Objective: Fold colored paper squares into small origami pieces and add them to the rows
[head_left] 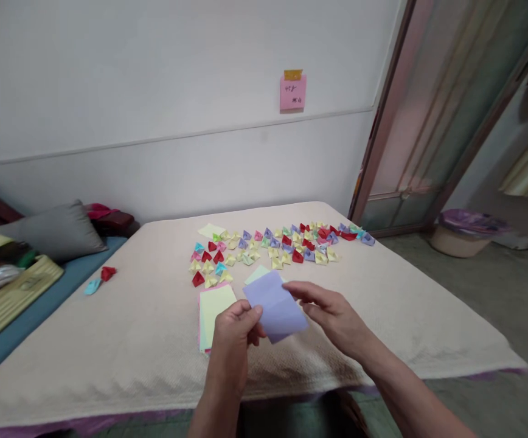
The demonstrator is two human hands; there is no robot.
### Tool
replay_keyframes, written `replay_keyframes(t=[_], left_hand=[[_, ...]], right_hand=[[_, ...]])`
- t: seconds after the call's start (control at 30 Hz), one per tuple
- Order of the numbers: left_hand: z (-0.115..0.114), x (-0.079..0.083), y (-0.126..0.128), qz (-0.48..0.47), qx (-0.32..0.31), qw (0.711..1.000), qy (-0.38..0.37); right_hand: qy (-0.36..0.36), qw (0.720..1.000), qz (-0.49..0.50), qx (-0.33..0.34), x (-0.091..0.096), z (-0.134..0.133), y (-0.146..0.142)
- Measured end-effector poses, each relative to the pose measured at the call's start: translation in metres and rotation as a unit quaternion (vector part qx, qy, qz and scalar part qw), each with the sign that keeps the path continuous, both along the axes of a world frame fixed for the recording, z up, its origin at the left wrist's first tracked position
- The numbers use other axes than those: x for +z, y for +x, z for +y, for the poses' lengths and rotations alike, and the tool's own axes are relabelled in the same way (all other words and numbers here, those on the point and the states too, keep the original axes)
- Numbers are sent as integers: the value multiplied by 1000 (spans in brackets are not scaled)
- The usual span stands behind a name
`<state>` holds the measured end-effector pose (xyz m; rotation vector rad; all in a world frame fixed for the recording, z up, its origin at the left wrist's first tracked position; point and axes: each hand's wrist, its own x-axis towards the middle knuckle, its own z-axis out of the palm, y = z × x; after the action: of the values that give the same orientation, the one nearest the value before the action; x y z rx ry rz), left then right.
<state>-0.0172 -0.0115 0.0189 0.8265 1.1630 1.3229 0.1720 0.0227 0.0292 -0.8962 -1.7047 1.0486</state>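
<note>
My left hand pinches the lower left edge of a folded lilac paper sheet held above the table. My right hand grips the sheet's right edge with fingers curled round it. Just left of the hands lies a stack of pale yellow and pink paper squares. A light green sheet pokes out behind the lilac one. Further back, several small folded paper pieces in red, yellow, purple, blue and pink lie spread in rows.
A beige cloth covers the table. A red and a blue folded piece lie apart at the left. A grey cushion and a woven box sit left. A pink note hangs on the wall. A basin stands right.
</note>
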Motion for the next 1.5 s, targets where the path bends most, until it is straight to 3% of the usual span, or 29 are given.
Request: replay_keyframes(t=[0.1, 0.23, 0.33, 0.47, 0.8, 1.0, 1.2, 1.5], left_hand=[[0, 2, 2, 76, 38, 996, 34], [-2, 4, 4, 133, 48, 988, 69], [-3, 6, 6, 168, 31, 982, 78], [-3, 7, 10, 170, 36, 980, 95], [1, -6, 20, 36, 104, 992, 69], [0, 0, 18, 113, 126, 979, 116], [-6, 5, 17, 178, 105, 964, 169], [-7, 0, 22, 151, 101, 970, 159]], right_hand=[[-71, 994, 41, -79, 3, 1, 1], [-211, 975, 71, 13, 8, -5, -5], [-252, 960, 111, 51, 7, -8, -11], [-231, 959, 161, 19, 2, -7, -14], [-233, 946, 221, -51, -3, -11, -27], [-123, 973, 182, -75, -6, -10, -27], [-33, 983, 168, -60, 2, -14, -21], [-14, 977, 168, -131, -2, -17, -21]])
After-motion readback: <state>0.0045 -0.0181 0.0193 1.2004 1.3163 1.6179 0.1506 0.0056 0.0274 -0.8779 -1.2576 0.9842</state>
